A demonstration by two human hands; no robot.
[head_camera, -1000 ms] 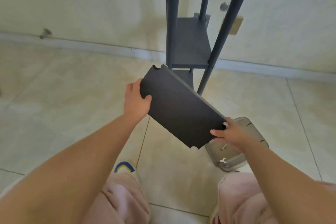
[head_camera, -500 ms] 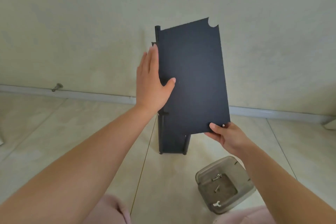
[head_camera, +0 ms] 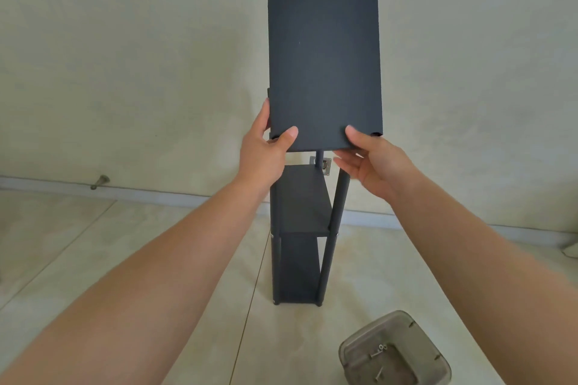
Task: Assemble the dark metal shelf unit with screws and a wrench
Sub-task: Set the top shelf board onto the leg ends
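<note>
A dark metal shelf panel (head_camera: 325, 47) with notched corners is held up high in front of the wall, lying over the top of the shelf unit. My left hand (head_camera: 266, 150) grips its near left corner, thumb on top. My right hand (head_camera: 372, 159) pinches its near right corner. Below stands the dark shelf unit (head_camera: 301, 228) on round posts, with a middle shelf and a bottom shelf fitted. The tops of the posts are hidden behind the panel.
A clear plastic tray (head_camera: 395, 356) with a few screws lies on the tiled floor at the lower right. A door stop (head_camera: 100, 181) sticks out of the baseboard at the left. A small metal bracket (head_camera: 325, 164) shows behind the unit.
The view has tilted up. Both hands have raised the panel and turned it from a slant to level over the unit's top; my left hand slid to the near left corner.
</note>
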